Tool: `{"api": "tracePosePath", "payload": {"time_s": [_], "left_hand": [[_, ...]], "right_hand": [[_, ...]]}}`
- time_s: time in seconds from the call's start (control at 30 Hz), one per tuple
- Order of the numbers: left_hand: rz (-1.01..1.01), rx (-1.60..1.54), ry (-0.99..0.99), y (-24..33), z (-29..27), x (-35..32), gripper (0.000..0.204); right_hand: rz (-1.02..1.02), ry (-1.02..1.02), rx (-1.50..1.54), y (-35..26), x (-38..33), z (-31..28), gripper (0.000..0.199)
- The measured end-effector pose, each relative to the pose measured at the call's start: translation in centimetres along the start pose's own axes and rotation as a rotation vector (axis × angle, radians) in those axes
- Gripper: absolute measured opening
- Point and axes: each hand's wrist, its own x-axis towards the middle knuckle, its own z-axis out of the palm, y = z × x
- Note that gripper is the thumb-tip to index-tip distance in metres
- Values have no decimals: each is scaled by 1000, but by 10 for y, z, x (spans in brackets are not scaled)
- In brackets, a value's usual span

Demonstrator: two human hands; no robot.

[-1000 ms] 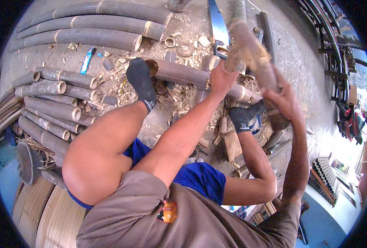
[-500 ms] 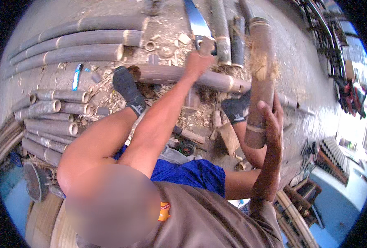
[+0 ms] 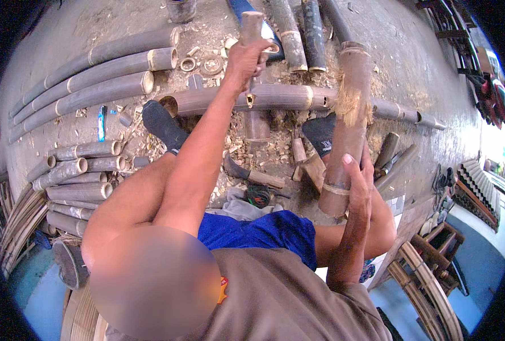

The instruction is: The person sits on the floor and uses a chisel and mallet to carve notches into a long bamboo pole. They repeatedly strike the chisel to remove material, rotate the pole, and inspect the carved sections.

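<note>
Splitting a bamboo section, tool raised

The bamboo section [image 3: 349,131] stands tilted between the knees, its frayed, fibrous upper part near a dark-socked foot [image 3: 320,133]; the right hand [image 3: 357,182] has its fingers clamped round the lower stem just above a banded node. The left hand [image 3: 247,57] grips a wooden handle [image 3: 252,28] raised over a long bamboo pole [image 3: 275,98] lying across the floor [image 3: 53,34] (whether a blade is attached I cannot tell). To strike well, I judge the section wants bracing firm, the right hand kept well below the frayed part, the blow along the grain. Cut bamboo lengths [image 3: 76,176] lie stacked at left amid shavings.
</note>
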Motion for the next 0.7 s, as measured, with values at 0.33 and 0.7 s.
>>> {"api": "tracePosePath", "payload": {"time_s": [0.33, 0.7], "left_hand": [[23, 93, 133, -56, -12, -6, 28], [44, -884, 673, -69, -73, -8, 20]], "right_hand": [[-194, 3, -14, -43, 15, 12, 89], [-208, -178, -898, 9, -14, 44, 100]]}}
